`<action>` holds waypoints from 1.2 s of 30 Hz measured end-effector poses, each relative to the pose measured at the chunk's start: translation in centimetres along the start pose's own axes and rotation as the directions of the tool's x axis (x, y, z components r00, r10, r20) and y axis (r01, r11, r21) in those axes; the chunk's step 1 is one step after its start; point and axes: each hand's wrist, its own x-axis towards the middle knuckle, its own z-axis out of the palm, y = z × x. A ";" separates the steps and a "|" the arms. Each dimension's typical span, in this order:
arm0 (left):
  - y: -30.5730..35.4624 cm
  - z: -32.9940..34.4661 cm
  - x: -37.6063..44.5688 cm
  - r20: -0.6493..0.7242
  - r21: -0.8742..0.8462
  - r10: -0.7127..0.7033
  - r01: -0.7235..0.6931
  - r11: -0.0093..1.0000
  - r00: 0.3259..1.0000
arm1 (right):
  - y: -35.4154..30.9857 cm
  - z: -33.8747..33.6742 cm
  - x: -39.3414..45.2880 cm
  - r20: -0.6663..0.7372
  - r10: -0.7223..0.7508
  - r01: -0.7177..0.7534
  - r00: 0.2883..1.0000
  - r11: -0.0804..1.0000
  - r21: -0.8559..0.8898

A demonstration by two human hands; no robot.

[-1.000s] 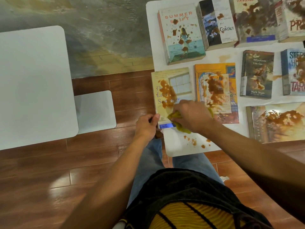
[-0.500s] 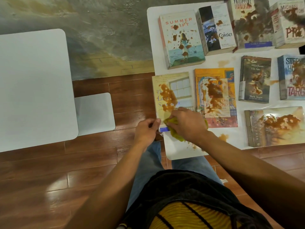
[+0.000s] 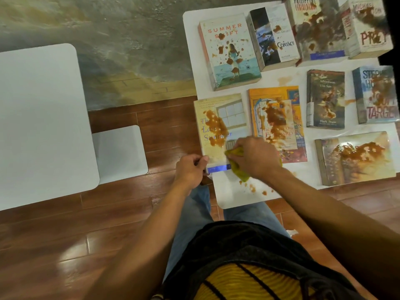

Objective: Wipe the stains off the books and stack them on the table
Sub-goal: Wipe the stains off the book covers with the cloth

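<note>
Books [image 3: 220,128], nine; hands [image 3: 255,156], two; cloth [image 3: 237,164], one.

Dim warm indoor light; glare patches on glossy reddish-brown wooden floor [image 3: 71,252]. Wide-angle bend at edges, soft focus, right hand [image 3: 256,158] motion-blurred.

Stained books [image 3: 236,51] on white table [image 3: 233,198]

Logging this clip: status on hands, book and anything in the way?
Left hand pinches the Last Summer book at its near corner. Right hand grips yellow cloth on the cover. Brown stain remains. Nothing blocking.
</note>
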 end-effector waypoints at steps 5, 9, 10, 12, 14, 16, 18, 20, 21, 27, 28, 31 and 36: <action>0.9 0.0 -0.2 0.015 -0.048 -0.057 0.058 0.997 0.998 | 1.2 -1.5 2.7 -0.089 0.147 -0.143 0.985 0.989 0.043; 1.2 0.0 -0.2 0.008 -0.079 -0.064 0.065 0.995 0.998 | 0.6 -1.1 2.6 -0.064 0.094 -0.094 0.994 0.996 0.001; 1.3 0.0 -0.2 0.002 -0.074 -0.061 0.061 0.995 0.998 | 0.7 -1.4 2.7 -0.052 0.083 -0.083 0.995 0.997 0.000; 1.4 0.1 -0.3 -0.014 -0.066 -0.055 0.054 0.996 0.998 | 1.1 -2.1 3.5 -0.059 0.117 -0.116 0.991 0.993 0.034; 1.6 0.2 -0.4 -0.023 -0.053 -0.059 0.058 0.997 0.998 | 1.0 -2.7 4.3 -0.091 0.192 -0.183 0.977 0.979 0.094; 1.7 0.3 -0.6 -0.035 -0.024 -0.063 0.062 0.998 0.997 | 0.3 -2.4 4.5 -0.088 0.185 -0.179 0.979 0.981 0.075; 1.7 0.4 -0.6 -0.045 0.005 -0.064 0.064 0.998 0.997 | -0.4 -2.0 4.3 -0.025 0.105 -0.105 0.994 0.994 0.020; 1.8 0.4 -0.7 -0.045 0.004 -0.063 0.064 0.998 0.997 | -0.3 -2.3 4.6 -0.008 0.078 -0.078 0.997 0.997 -0.002; 1.8 0.4 -0.7 -0.043 -0.001 -0.062 0.062 0.998 0.997 | -0.1 -2.6 4.9 -0.022 0.090 -0.090 0.996 0.996 0.010; 2.1 0.5 -0.7 -0.057 0.022 -0.055 0.057 0.998 0.997 | 0.0 -2.3 5.2 -0.069 -0.064 0.058 0.996 0.995 -0.081; 2.1 0.5 -0.7 -0.061 0.026 -0.056 0.058 0.998 0.997 | 0.2 -2.3 5.1 -0.050 -0.107 0.101 0.993 0.990 -0.098; 2.2 0.6 -0.7 -0.074 0.041 -0.053 0.056 0.998 0.996 | 1.0 -3.1 6.0 -0.100 -0.041 0.035 0.994 0.998 -0.059; 2.1 0.6 -0.9 -0.094 0.075 -0.040 0.047 0.996 0.995 | 0.4 -2.6 5.8 -0.049 -0.195 0.189 0.980 0.976 -0.113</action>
